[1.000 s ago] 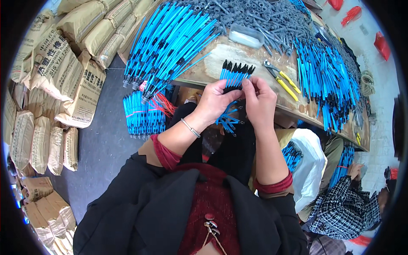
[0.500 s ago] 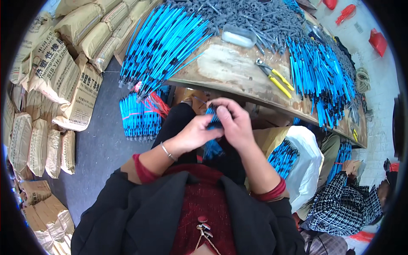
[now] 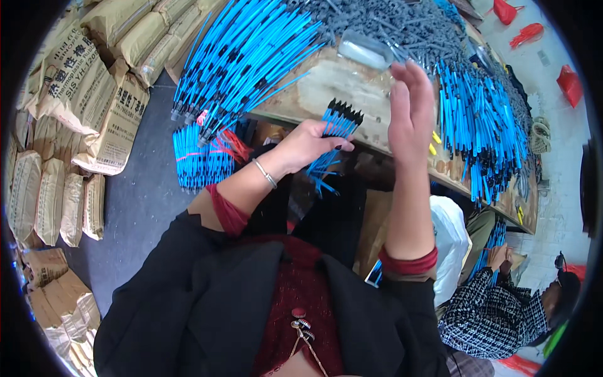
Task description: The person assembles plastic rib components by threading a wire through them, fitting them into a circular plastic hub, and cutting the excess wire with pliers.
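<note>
My left hand [image 3: 306,149] is closed around a small bundle of thin blue rods with black pointed tips [image 3: 342,118]. The tips stick up above the thumb, near the table's front edge, and loose blue ends hang below the fist. My right hand [image 3: 411,116] is raised over the wooden table [image 3: 308,94], fingers stretched upward and nothing seen in them. Behind that hand, only the yellow handles of pliers [image 3: 434,143] show. Blue rods with black parts lie fanned in a large pile [image 3: 251,56] at the left and another pile [image 3: 477,119] at the right.
Grey plastic parts [image 3: 389,22] heap along the back, beside a clear plastic box [image 3: 364,50]. A tied blue bundle [image 3: 196,157] stands on the floor, left. Paper sacks [image 3: 81,100] are stacked farther left. At right, a white sack [image 3: 447,245] stands near a co-worker's checked sleeve [image 3: 490,314].
Both hands were together at the bundle over my lap. The right has let go and risen to the right over the table; the left has carried the bundle up toward the table edge.
</note>
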`<state>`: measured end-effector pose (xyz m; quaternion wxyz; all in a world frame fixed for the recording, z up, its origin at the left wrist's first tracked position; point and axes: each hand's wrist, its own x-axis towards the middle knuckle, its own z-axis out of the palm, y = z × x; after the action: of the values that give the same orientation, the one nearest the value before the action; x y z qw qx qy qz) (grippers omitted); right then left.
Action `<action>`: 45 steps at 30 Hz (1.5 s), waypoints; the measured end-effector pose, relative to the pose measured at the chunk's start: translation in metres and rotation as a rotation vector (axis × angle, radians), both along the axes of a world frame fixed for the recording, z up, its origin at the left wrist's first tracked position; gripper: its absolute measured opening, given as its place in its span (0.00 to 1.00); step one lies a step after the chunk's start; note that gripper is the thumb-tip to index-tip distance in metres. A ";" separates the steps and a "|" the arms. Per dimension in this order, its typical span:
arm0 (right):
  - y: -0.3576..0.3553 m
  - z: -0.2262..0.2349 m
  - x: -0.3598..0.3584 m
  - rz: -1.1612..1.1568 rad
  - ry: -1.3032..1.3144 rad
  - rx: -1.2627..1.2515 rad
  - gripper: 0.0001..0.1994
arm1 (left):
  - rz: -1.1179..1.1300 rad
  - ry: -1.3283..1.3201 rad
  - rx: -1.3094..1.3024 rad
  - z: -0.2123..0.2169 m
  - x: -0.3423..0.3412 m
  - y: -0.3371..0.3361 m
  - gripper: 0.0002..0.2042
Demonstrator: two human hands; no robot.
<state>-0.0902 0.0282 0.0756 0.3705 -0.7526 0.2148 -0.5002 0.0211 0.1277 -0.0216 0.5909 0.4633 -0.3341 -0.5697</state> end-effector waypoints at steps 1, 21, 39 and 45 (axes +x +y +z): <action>-0.004 0.006 0.005 0.080 0.146 -0.046 0.16 | -0.001 0.008 0.011 0.000 0.001 0.000 0.09; -0.085 0.011 0.059 0.027 0.524 -0.117 0.19 | 0.053 0.121 0.029 0.006 0.025 0.018 0.09; -0.177 -0.035 0.113 -0.108 1.329 -0.599 0.09 | 0.039 0.209 0.142 0.026 0.018 -0.003 0.08; -0.169 -0.041 0.106 -0.245 1.210 -0.503 0.08 | 0.079 0.166 0.091 0.012 0.012 -0.002 0.08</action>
<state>0.0156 -0.1406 0.0344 -0.0617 -0.9342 0.3456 -0.0627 0.0331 0.1254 -0.0096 0.6169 0.4539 -0.2391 -0.5968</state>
